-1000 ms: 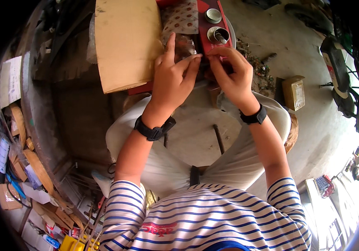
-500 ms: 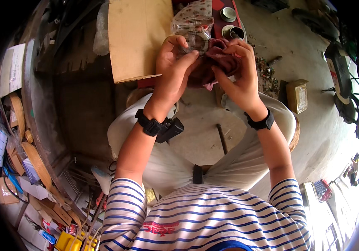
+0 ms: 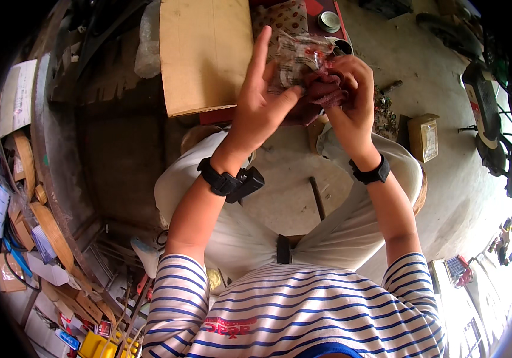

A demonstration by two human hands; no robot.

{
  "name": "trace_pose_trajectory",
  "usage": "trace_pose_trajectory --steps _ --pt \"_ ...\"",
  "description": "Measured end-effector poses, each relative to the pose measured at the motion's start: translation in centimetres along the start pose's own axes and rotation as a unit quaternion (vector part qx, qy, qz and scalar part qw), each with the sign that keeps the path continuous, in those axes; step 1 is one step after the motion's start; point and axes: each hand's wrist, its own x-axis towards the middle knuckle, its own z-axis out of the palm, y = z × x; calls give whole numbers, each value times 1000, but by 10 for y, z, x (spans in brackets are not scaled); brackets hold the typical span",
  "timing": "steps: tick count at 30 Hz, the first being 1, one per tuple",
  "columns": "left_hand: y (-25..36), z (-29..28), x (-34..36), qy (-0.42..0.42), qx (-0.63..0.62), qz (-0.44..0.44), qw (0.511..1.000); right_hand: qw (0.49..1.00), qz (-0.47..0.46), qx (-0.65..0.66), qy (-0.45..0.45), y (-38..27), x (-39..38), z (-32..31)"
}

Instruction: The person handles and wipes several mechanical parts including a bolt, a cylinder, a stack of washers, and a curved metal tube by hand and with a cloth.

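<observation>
Holding a bunched maroon cloth [image 3: 325,90] up to a clear plastic bag [image 3: 299,55]

The right hand [image 3: 356,107] grasps the cloth, its fingers curled around the folds. The left hand [image 3: 260,107] has its index finger raised straight and its thumb at the bag's lower edge; whether its hidden fingers grip the bag, I cannot tell. The printed bag lies between the hands, touching the cloth. Left of them is a cardboard flap [image 3: 205,56]; beyond, a round tin [image 3: 328,22] sits on a red surface [image 3: 315,8].
</observation>
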Motion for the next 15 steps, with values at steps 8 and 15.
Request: trace_pose_trajectory --steps 8,15 --pt "-7 4 -5 -39 53 5 998 967 224 122 22 -7 -10 2" --pt "-7 8 -5 -22 55 1 998 982 182 38 12 -2 -7 0"
